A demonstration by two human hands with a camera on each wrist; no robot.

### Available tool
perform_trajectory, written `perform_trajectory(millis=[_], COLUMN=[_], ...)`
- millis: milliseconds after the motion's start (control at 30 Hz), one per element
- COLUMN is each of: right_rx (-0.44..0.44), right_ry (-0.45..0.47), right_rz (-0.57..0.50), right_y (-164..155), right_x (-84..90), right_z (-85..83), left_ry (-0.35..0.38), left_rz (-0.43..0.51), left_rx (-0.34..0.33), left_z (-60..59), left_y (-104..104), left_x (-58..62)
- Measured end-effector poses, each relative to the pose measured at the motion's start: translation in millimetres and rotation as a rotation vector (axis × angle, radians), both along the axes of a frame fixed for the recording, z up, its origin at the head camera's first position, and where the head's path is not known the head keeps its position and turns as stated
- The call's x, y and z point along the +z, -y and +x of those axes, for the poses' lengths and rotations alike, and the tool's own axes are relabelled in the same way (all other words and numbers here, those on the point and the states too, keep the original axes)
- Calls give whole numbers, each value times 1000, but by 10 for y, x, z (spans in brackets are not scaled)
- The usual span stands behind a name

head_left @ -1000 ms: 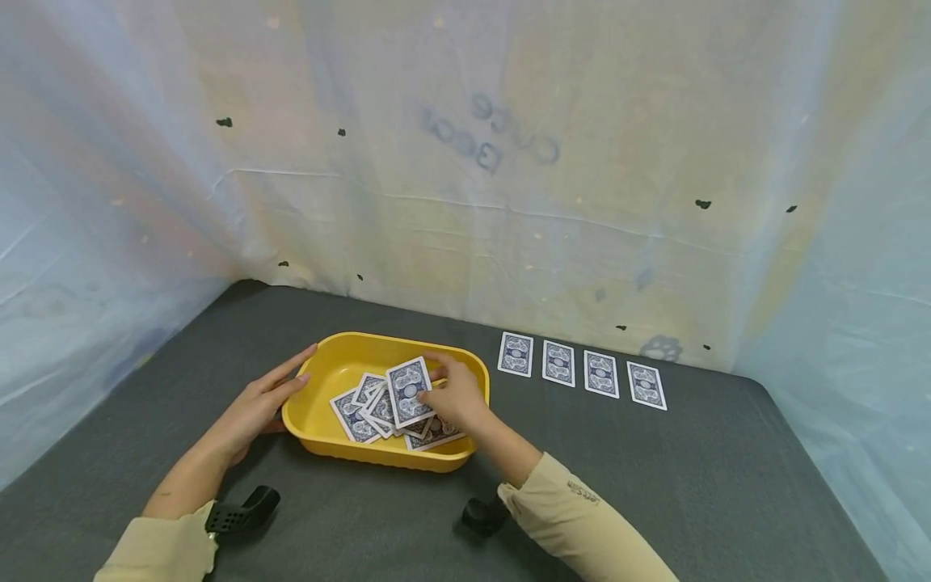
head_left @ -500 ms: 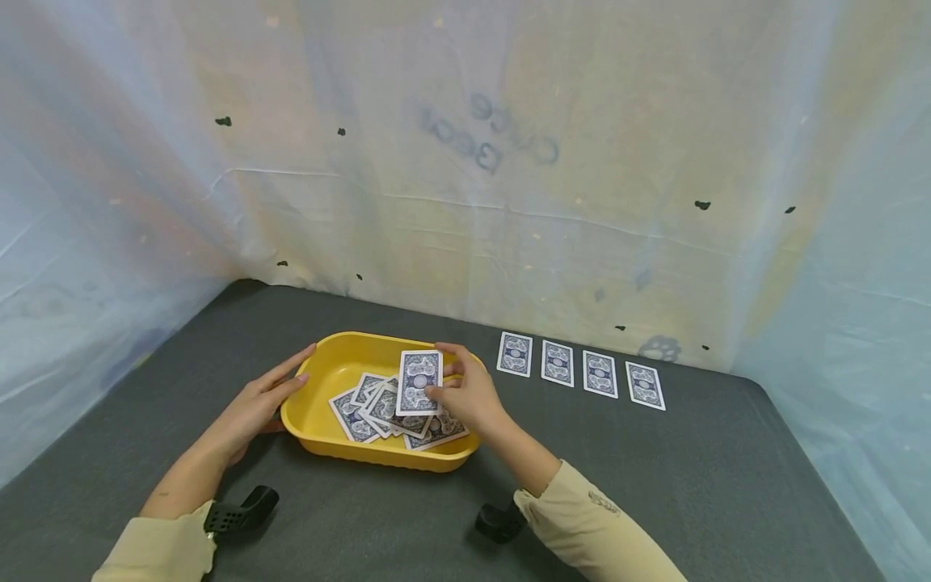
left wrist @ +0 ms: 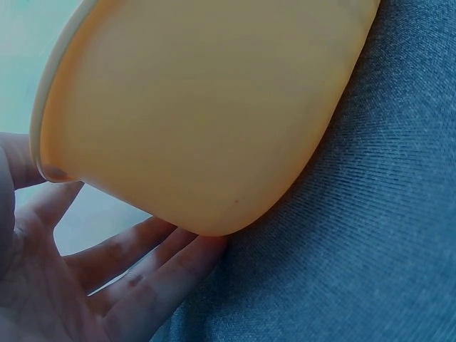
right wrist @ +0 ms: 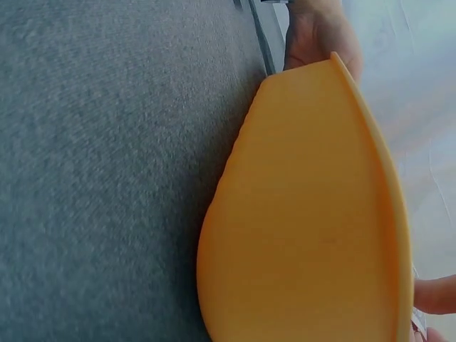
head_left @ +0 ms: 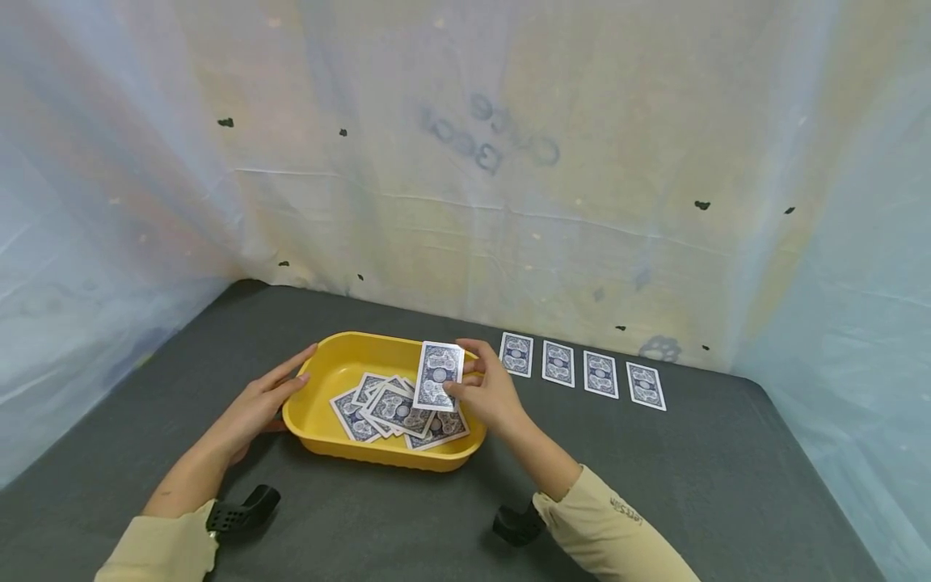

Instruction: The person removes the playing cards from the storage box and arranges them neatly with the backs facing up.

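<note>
A tray (head_left: 313, 420) sits on the counter (head_left: 655, 485), left of centre, with a heap of cards (head_left: 385, 412) in it. The left grip (head_left: 254, 408) rests against the tray's left end. The right grip (head_left: 483, 392) holds a card (head_left: 439, 374) above the tray's right end. Right of the tray, a row of four cards (head_left: 579, 372) lies near the back curtain (head_left: 465, 162).

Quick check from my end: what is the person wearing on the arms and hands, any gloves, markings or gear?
No gloves: the left hand and right hand are bare. Both arms wear long beige sleeves, snug at the cuffs. The right sleeve bears a small dark printed marking, too small to read. A black camera mount sits at the left wrist, with holes in its body, and another black mount at the right wrist.
</note>
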State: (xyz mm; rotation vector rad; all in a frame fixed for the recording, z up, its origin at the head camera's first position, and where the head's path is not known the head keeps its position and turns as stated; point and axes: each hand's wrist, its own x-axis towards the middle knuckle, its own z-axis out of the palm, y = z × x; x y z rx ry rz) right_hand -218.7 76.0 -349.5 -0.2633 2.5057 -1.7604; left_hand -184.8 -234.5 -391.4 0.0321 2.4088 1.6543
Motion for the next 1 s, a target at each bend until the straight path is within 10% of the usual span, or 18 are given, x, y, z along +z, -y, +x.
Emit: perform_trajectory(millis=[1000], right_rx=[-139], right_ry=[20], right_rz=[-16], right_y=[-577], right_x=[30], right_z=[-63], left_ry=[6], left_rz=[-8], left_rx=[5], left_z=[-3], left_y=[6], left_x=[-6])
